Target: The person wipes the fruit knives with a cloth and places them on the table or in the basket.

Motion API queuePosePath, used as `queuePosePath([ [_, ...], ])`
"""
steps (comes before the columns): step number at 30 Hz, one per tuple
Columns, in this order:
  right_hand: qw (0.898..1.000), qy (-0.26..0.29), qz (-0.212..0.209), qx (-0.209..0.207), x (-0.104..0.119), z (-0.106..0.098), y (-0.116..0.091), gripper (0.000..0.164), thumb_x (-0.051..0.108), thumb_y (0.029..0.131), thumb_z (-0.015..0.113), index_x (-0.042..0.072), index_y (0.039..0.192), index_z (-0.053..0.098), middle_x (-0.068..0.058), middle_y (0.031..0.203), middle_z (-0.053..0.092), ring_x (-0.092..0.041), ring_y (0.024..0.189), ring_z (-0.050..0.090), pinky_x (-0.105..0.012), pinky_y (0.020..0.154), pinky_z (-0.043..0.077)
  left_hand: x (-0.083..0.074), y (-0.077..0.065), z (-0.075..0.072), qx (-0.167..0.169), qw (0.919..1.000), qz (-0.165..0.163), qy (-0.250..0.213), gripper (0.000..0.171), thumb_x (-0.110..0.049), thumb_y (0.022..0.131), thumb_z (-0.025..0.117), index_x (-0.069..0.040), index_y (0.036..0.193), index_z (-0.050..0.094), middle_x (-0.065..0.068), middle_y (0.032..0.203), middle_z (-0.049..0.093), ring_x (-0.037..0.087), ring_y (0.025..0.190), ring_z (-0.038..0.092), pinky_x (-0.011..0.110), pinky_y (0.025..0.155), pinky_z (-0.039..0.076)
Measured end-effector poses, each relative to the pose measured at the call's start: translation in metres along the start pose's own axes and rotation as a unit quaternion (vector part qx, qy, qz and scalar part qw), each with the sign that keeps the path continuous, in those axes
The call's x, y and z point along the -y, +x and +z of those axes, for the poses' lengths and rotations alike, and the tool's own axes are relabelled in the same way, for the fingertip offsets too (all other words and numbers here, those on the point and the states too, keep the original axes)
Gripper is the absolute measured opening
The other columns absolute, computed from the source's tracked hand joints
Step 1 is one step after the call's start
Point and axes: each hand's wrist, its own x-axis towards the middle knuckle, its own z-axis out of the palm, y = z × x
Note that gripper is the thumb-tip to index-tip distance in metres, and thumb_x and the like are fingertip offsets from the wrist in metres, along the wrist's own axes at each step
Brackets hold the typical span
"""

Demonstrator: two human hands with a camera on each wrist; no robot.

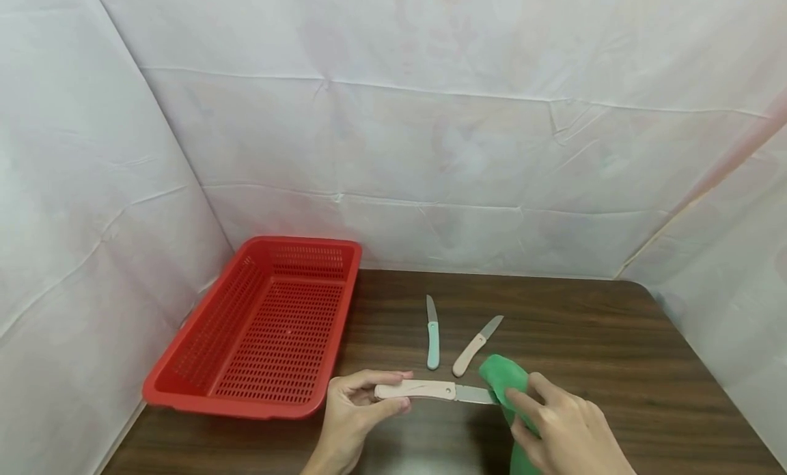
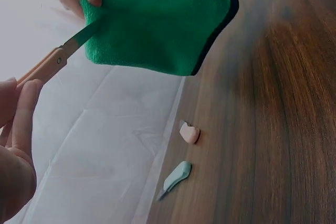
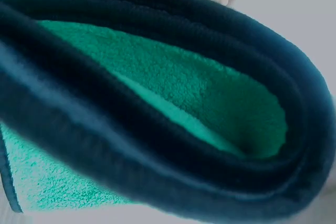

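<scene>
My left hand (image 1: 352, 415) pinches the pale pink handle of a small folding knife (image 1: 424, 390) between thumb and fingers, its blade pointing right. A green cloth (image 1: 505, 379) with dark edging is gripped in my right hand (image 1: 562, 420) and covers the blade's tip. In the left wrist view the blade meets the cloth (image 2: 152, 24) near its edge. The folded cloth (image 3: 178, 82) fills most of the right wrist view and hides my right fingers there. Beyond my hands, a light blue knife (image 1: 433, 342) and a second pink knife (image 1: 472, 352) lie unfolded on the table.
A red plastic basket (image 1: 253, 412) with slotted sides stands on the left of the dark wooden table (image 1: 590, 324). White sheeting (image 1: 430, 140) hangs behind the table and along both sides.
</scene>
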Motion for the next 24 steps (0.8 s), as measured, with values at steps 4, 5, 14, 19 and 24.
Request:
queuePosePath([
  [4,1.000,-0.003,0.015,-0.004,-0.002,-0.003,0.000,0.047,0.031,0.085,0.021,0.018,0.075,0.065,0.011,0.069,0.037,0.007,0.047,0.016,-0.008,0.034,0.013,0.000,-0.001,-0.001,-0.008,0.9996,-0.008,0.027,0.028,0.013,0.068,0.065,0.016,0.094,0.057,0.034,0.097,0.056,0.035,0.088,0.060,0.038,0.070,0.054],
  [5,1.000,-0.002,0.019,-0.007,-0.003,-0.005,0.000,0.047,0.031,0.085,0.021,0.018,0.075,0.065,0.011,0.069,0.038,0.007,0.047,0.017,-0.008,0.035,0.013,0.000,-0.001,-0.001,-0.011,0.9994,-0.010,0.033,0.028,0.012,0.067,0.066,0.016,0.094,0.057,0.033,0.097,0.057,0.035,0.089,0.059,0.036,0.071,0.054],
  [14,0.999,0.024,0.025,-0.026,-0.002,-0.019,0.008,0.043,0.033,0.088,0.027,0.016,0.076,0.065,0.011,0.069,0.038,0.008,0.046,0.016,-0.005,0.037,0.011,0.002,-0.002,-0.002,-0.015,0.9976,-0.017,0.065,0.032,0.011,0.066,0.068,0.016,0.097,0.057,0.028,0.096,0.060,0.031,0.089,0.060,0.033,0.071,0.054],
  [19,0.999,0.034,0.020,-0.034,0.001,-0.023,0.015,0.042,0.032,0.088,0.029,0.015,0.077,0.066,0.010,0.069,0.041,0.008,0.046,0.019,-0.006,0.036,0.013,0.003,-0.002,-0.001,-0.017,0.9969,-0.018,0.074,0.033,0.010,0.066,0.069,0.015,0.097,0.058,0.026,0.096,0.061,0.028,0.088,0.061,0.032,0.070,0.054],
  [24,0.999,0.033,0.009,-0.034,0.008,-0.022,0.024,0.043,0.031,0.088,0.027,0.015,0.078,0.065,0.009,0.069,0.043,0.006,0.047,0.022,-0.006,0.036,0.015,0.004,-0.001,0.000,-0.009,0.9971,-0.006,0.076,0.032,0.010,0.065,0.070,0.015,0.095,0.058,0.027,0.096,0.061,0.031,0.088,0.060,0.033,0.071,0.054],
])
